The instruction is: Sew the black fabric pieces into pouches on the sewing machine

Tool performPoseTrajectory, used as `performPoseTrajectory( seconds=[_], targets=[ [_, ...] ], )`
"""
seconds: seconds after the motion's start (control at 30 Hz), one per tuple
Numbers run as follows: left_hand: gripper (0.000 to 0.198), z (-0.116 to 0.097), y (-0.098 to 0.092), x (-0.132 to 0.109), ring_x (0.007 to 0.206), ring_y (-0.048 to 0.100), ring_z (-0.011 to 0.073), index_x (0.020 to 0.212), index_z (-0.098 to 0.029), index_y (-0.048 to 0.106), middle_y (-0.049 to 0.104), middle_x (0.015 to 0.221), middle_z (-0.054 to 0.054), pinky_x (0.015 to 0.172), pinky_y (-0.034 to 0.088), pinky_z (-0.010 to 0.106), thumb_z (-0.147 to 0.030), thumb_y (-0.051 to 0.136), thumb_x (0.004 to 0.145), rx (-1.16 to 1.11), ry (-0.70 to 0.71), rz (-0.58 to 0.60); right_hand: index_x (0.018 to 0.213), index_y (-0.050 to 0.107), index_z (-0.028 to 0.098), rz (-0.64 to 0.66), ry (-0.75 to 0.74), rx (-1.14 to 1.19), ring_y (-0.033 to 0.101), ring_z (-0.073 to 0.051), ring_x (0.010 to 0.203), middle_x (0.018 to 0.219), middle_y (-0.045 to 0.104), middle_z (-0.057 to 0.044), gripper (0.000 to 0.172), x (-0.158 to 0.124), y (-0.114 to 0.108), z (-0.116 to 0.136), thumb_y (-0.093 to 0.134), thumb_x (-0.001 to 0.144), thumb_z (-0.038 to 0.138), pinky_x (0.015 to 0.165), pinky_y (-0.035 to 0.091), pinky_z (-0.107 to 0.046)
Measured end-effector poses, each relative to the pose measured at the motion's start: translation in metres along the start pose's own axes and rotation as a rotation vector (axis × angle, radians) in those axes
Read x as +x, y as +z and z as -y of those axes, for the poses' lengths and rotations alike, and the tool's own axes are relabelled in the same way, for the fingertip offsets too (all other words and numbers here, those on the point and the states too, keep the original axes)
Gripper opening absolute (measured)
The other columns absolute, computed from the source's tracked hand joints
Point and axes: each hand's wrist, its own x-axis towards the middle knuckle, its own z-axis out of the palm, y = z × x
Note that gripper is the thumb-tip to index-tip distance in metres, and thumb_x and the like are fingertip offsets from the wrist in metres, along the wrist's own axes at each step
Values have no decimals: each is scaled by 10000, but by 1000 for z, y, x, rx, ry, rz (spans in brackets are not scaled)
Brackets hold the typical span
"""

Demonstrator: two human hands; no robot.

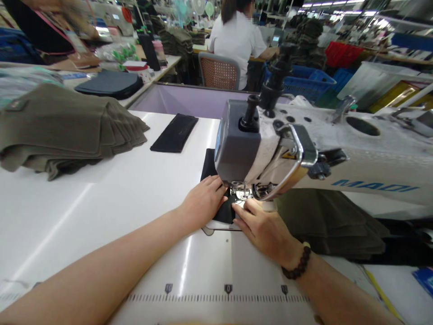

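A black fabric piece (223, 214) lies under the needle area of a white and grey sewing machine (238, 149). My left hand (205, 198) rests flat on its left side, fingers stretched toward the presser foot (241, 192) and thumb apart. On the other side, my right hand (265, 228) has its fingertips at the right edge of the fabric, close below the foot; its fingers are bent and drawn together. A dark beaded bracelet (299, 262) is on the right wrist. The machine head hides the needle and part of the fabric behind it.
A folded black fabric piece (174, 133) lies behind on the white table (135, 198). Olive fabric stacks (67, 126) stand at left and more olive pieces (331, 221) lie under the machine arm. Beyond the purple-lined trough (189, 100), a person (237, 40) sits facing away.
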Motion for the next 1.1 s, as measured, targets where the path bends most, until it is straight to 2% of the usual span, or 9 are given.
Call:
performPoseTrajectory(
  seconds=[0.33,0.7,0.8,0.87,0.93,1.0,1.1],
  targets=[
    [92,-2,-4,1,1056,501,259,874,-107,585,574,1004,125,902,424,386,-143,546,799,11,-14,-36,1037,594,153,7,38,-4,558,-189,785,853,612,-70,226,1,2,0,562,821,210,645,402,-276],
    [80,-1,-4,5,1025,499,262,770,-121,584,575,913,114,864,427,384,-149,520,810,24,-22,-26,1073,573,146,12,84,-32,555,-186,754,862,605,-79,261,2,5,0,552,825,226,599,396,-272],
    [88,-2,-8,0,957,517,244,762,-132,583,575,886,95,820,435,368,-149,517,817,14,11,-12,1036,589,130,-11,7,1,552,-190,768,843,607,-77,229,1,4,-2,541,830,219,654,412,-291],
    [107,-3,-11,-7,873,529,215,783,-146,587,577,858,68,763,441,340,-161,497,838,-33,98,34,975,611,128,-33,-100,44,545,-183,742,784,606,-63,190,-1,3,-3,498,855,222,701,416,-309],
    [136,-5,-14,-14,821,525,188,820,-152,590,579,860,52,728,437,311,-170,463,863,-93,198,98,933,623,130,-54,-180,66,538,-173,697,732,600,-53,220,-3,3,-4,436,886,236,734,415,-328],
    [147,-6,-16,-19,818,518,178,850,-146,590,579,877,48,725,431,297,-177,448,874,-126,248,134,931,624,132,-66,-196,65,535,-168,675,716,598,-51,254,-4,3,-5,400,902,247,754,411,-340],
    [159,-5,-16,-18,824,510,180,850,-141,587,576,867,47,732,427,295,-181,437,882,-123,225,138,994,610,132,-40,-153,39,542,-175,703,743,603,-54,227,-3,4,-5,446,885,244,752,407,-337]
  ],
)
